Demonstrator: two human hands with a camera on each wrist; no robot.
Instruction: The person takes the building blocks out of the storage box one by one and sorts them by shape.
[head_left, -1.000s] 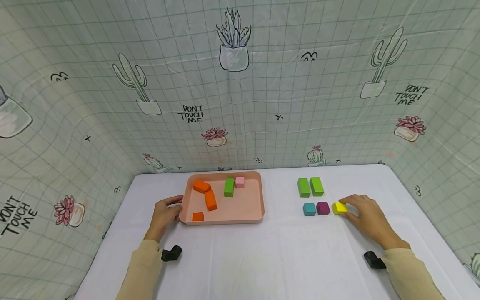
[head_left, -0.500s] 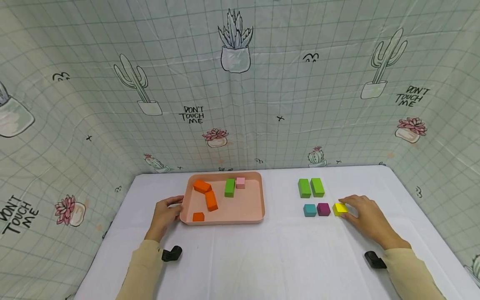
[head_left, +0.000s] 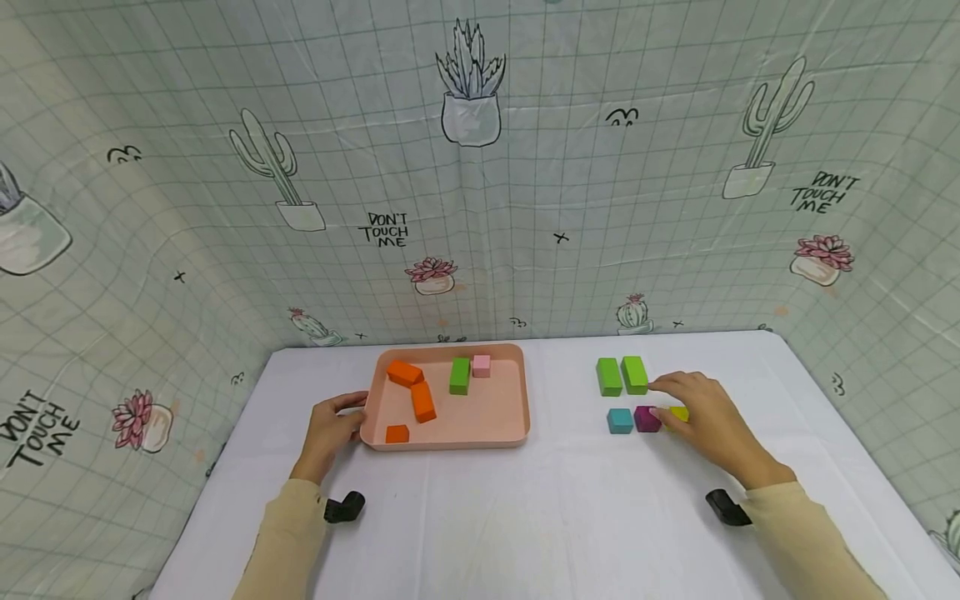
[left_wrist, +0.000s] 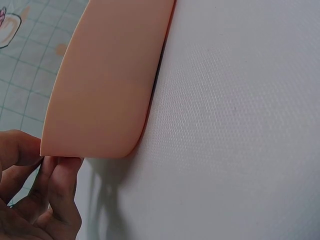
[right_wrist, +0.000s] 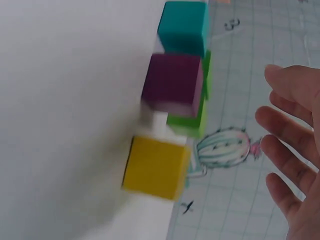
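Note:
My left hand [head_left: 332,428] holds the left rim of a shallow peach tray [head_left: 495,429]; in the left wrist view, bent fingers [left_wrist: 62,175] meet the tray's end wall. My right hand [head_left: 705,425] hovers above the row of cubes, with its thumb over the edge of a purple cube [head_left: 645,419] and partly hiding a yellow cube [head_left: 679,412]. Nothing is between its fingers. The right wrist view shows these spread fingers apart from the yellow cube [right_wrist: 156,167], purple cube [right_wrist: 172,84] and teal cube [right_wrist: 184,26]. That teal cube [head_left: 619,421] stands left of the purple one.
Two green blocks [head_left: 622,377] stand behind the cubes. The tray contains several orange blocks [head_left: 423,402], a green block [head_left: 459,377] and a pink cube [head_left: 482,366]. A patterned cloth [head_left: 525,183] backs the white table [head_left: 495,525].
My right hand has let go of the yellow cube and moved left and slightly away from me, toward the purple cube. The left hand and the tray have stayed put.

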